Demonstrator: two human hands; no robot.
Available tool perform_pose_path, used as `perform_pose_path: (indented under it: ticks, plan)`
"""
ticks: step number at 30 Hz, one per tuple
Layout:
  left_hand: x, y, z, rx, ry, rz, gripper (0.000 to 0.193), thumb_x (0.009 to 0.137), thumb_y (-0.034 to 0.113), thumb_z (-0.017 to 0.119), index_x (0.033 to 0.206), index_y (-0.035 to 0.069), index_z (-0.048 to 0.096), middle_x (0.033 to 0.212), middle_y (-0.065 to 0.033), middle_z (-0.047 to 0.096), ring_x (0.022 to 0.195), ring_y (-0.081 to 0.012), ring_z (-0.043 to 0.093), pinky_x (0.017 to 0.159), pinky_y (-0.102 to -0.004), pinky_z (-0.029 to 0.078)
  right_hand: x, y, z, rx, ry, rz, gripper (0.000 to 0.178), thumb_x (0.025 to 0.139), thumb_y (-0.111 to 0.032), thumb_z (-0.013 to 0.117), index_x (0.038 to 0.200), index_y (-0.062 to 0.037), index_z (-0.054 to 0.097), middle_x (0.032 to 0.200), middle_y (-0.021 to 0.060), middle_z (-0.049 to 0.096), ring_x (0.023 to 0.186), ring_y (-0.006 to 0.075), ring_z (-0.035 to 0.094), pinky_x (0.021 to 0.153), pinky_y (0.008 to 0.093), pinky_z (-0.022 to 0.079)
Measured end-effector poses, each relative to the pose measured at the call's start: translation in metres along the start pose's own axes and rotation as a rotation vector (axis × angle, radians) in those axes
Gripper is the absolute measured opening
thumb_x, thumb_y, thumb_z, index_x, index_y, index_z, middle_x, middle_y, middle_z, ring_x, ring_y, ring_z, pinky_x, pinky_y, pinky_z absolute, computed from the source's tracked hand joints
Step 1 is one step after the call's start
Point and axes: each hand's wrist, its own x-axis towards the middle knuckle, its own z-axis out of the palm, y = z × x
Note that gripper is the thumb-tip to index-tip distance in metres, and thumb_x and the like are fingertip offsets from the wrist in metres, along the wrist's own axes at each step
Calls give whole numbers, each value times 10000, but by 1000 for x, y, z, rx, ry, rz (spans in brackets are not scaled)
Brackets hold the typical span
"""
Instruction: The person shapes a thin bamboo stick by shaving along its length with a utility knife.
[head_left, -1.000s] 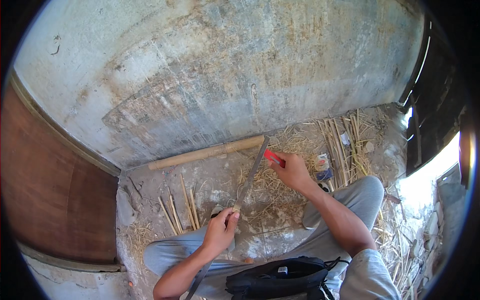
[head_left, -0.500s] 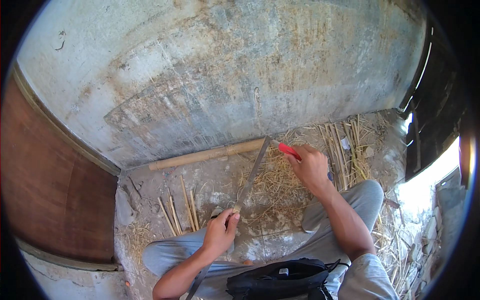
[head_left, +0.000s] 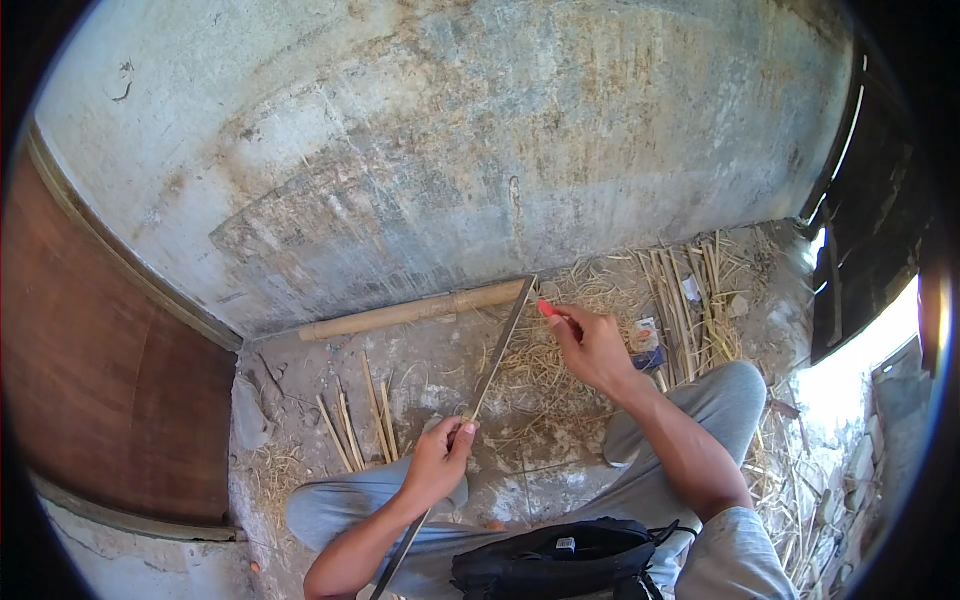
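A long, narrow, grey-brown strip (head_left: 503,348), which looks like split bamboo, slants from the foot of the wall down past my left forearm. My left hand (head_left: 441,458) is closed round its middle, with the thumb on top. In my right hand (head_left: 593,346) is a red-handled knife (head_left: 545,308), gripped close to the strip's far end. Its blade is too small to make out well, and most of the handle is hidden in my fingers. Pale shavings (head_left: 550,375) lie heaped on the floor beneath and beside the strip.
A bamboo pole (head_left: 415,312) lies along the wall. Thin sticks (head_left: 385,410) are at the left, and a bundle of longer sticks (head_left: 675,300) lies at the right. A small blue-and-white packet (head_left: 648,345) is by my right wrist. A black bag (head_left: 560,560) rests on my lap.
My right hand has moved left and slightly down with the knife, uncovering the small packet. The strip's lower part shows more below my left hand, which has barely moved.
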Motion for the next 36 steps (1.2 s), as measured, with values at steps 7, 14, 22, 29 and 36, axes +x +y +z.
perform_pose_path:
  ticks: [7,14,22,29,36]
  plan:
    - [-3,1,-3,-277,-152,-212,377,1070,312,427,992,0,624,630,-6,482,576,-103,455,557,-287,395,-3,-5,4,-61,-63,-182,237,926,-247,663,1029,-48,740,680,166,647,572,306,649,540,401,500]
    - [-23,10,8,95,-61,-28,385,1070,323,390,1030,10,611,650,-140,532,591,-254,562,604,-411,448,-2,6,11,-129,35,-333,263,880,-309,715,950,-60,760,715,128,692,629,321,683,559,405,542]
    - [-22,1,6,227,-55,28,405,1079,326,379,989,8,614,604,-28,488,557,-120,500,543,-312,426,12,34,15,-272,63,-239,303,901,-354,673,898,-63,759,735,157,697,663,356,691,578,443,557]
    - [-19,-3,-4,110,18,7,409,1079,321,390,956,17,633,585,16,460,541,-77,452,518,-279,393,46,51,-28,-420,259,27,348,924,-392,623,917,-70,756,694,230,662,683,426,668,657,503,555]
    - [-3,-10,-9,-60,-59,-59,448,1082,343,387,985,-13,641,582,26,459,523,-62,424,505,-261,376,23,38,-8,-433,54,-53,336,903,-396,657,966,-83,762,684,197,659,664,406,658,637,469,536]
